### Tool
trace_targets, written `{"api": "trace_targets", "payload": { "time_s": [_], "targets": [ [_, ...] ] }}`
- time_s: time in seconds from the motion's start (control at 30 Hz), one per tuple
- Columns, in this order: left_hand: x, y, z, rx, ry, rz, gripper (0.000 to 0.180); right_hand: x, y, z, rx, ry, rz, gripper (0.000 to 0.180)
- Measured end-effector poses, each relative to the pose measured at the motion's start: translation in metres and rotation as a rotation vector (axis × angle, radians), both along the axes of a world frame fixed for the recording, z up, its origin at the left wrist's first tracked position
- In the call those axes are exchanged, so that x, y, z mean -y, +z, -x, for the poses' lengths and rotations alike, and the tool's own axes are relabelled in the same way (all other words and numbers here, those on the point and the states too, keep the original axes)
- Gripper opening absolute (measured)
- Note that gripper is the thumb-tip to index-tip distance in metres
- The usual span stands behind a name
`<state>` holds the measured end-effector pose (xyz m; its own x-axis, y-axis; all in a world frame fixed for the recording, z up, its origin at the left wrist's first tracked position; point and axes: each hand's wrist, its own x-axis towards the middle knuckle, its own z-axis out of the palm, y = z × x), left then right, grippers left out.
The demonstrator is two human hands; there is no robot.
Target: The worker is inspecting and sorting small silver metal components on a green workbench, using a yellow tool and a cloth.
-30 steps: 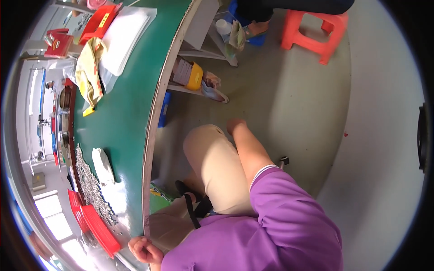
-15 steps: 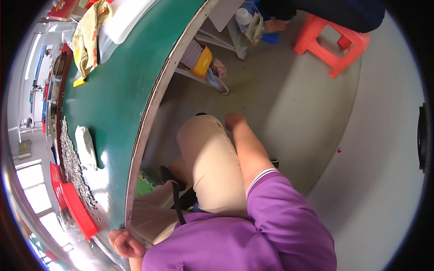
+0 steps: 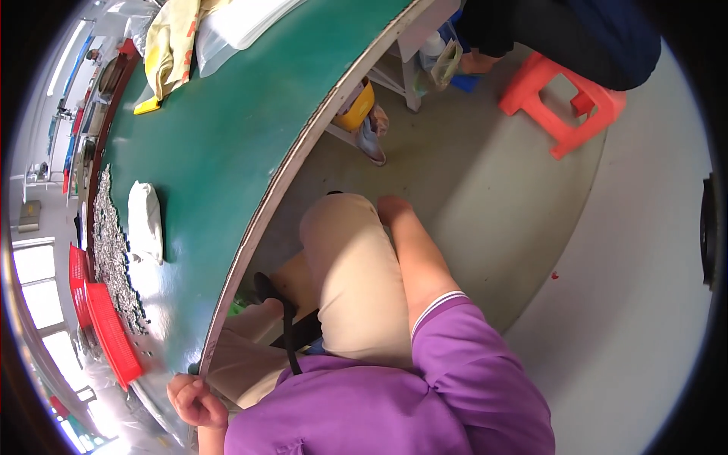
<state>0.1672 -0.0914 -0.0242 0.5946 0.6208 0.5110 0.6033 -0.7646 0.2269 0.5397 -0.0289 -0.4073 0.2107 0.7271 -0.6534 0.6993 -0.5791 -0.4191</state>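
Observation:
My left hand [image 3: 196, 400] rests at the near corner of the green-topped table [image 3: 227, 159], against its edge. Its fingers are curled in, and nothing shows in them. My right hand [image 3: 393, 206] hangs beside my knee at the end of a bare forearm; the knee and the angle hide its fingers. On the table, left of my lap, a white cloth-like bundle [image 3: 144, 221] lies beside a long heap of small silvery metal pieces [image 3: 114, 250]. Red plastic baskets [image 3: 112, 334] stand at the near end of that heap.
Yellow cloth [image 3: 168, 49] and clear plastic sheeting [image 3: 243, 34] lie at the table's far end. A red plastic stool [image 3: 561, 106] stands on the floor at the far right, with a person in dark clothes [image 3: 561, 34] on it. A yellow bin [image 3: 356, 110] sits under a white frame.
The view has swung, so the table and stool appear shifted. My left hand stays at the table corner, and my right hand stays beside my knee.

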Motion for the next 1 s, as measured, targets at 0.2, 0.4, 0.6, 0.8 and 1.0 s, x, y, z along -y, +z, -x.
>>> {"api": "trace_targets", "payload": {
  "time_s": [0.2,0.4,0.6,0.8,1.0],
  "targets": [
    [-0.002,0.000,-0.004,0.030,-0.036,0.023,0.028,-0.002,-0.012,0.002,-0.017,0.018,-0.009,0.027],
    [-0.002,0.000,0.001,0.020,-0.057,0.002,0.030,0.001,-0.031,0.003,-0.037,0.018,0.006,0.028],
    [-0.004,-0.004,-0.002,0.030,-0.101,0.035,0.030,0.011,-0.035,-0.001,-0.058,-0.016,0.021,0.028],
    [0.004,0.014,0.008,0.023,-0.058,-0.011,0.030,-0.015,0.011,0.023,-0.211,-0.020,-0.098,0.033],
    [-0.019,0.001,-0.006,0.206,-0.217,0.135,0.027,-0.012,-0.053,-0.041,-0.250,0.136,-0.270,0.039]
  ]
}}
